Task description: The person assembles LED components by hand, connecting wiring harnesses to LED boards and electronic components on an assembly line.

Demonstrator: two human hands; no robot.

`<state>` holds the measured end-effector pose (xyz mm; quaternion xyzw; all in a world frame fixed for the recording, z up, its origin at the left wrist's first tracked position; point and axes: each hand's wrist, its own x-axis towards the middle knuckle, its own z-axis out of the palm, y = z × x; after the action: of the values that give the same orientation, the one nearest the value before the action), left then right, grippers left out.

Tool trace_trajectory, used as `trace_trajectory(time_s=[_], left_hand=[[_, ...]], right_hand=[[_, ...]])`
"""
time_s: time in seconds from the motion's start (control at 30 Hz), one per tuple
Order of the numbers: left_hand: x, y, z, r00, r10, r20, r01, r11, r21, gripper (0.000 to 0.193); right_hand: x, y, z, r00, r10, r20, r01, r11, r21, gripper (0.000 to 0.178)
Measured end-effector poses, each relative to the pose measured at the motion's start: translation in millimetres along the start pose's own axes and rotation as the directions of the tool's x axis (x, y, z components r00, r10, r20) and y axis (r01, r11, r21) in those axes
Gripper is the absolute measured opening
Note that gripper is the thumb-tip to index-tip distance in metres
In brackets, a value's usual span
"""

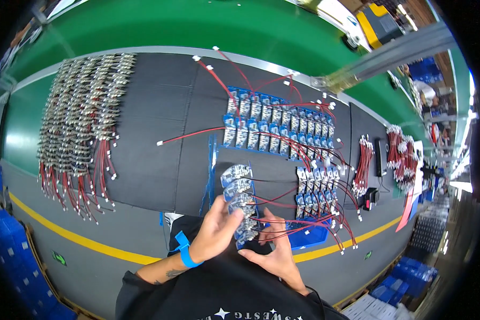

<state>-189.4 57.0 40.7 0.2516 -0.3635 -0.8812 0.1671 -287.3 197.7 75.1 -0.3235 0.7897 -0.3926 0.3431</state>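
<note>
A strip of blue circuit boards (238, 184) with silvery components lies lengthwise in front of my body, at the near edge of the black mat. My left hand (214, 229), a blue wrist strap (185, 250) on its wrist, grips the strip's left side, thumb over the boards. My right hand (276, 252) curves round the strip's near right end. Its thumb is by the bottom corner, and its fingers are at the edge where red and black wires (288, 221) leave the boards. Those wires run right to small white plugs.
Rows of wired circuit boards (261, 136) lie beyond my hands, with a smaller group (317, 200) to the right. Finished-looking boards are piled (85, 117) at the far left. Wire bundles (362, 165) lie at the right. A blue tray (309, 237) sits by the near edge.
</note>
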Motion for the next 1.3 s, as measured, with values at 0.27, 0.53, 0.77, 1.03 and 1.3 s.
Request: trace_trajectory(time_s=[0.27,0.53,0.77,1.03,1.3], left_hand=[[-7.0,29.0,-37.8,0.988,-0.152,-0.019,0.14,0.949,-0.281,0.027],[-19.2,29.4,-52.5,0.972,0.015,-0.233,-0.01,1.0,0.021,0.028],[-16.0,35.3,-51.5,0.929,0.187,-0.32,-0.101,0.958,0.268,0.033],[-9.1,38.0,-47.8,0.925,0.22,-0.31,-0.202,0.975,0.088,0.036],[-3.8,22.8,-67.6,0.982,0.081,-0.172,-0.08,0.997,0.009,0.026]], right_hand=[[52.3,2.0,12.5,0.894,-0.117,0.432,0.019,0.974,0.226,0.018],[72.7,-31.3,27.9,0.681,-0.361,0.637,0.308,0.93,0.198,0.021],[78.8,-46.6,32.9,0.658,-0.33,0.676,0.309,0.938,0.157,0.021],[90.2,-46.9,32.2,0.53,-0.373,0.762,0.302,0.922,0.241,0.016],[80.4,-40.4,37.6,0.537,-0.394,0.746,0.18,0.917,0.355,0.014]])
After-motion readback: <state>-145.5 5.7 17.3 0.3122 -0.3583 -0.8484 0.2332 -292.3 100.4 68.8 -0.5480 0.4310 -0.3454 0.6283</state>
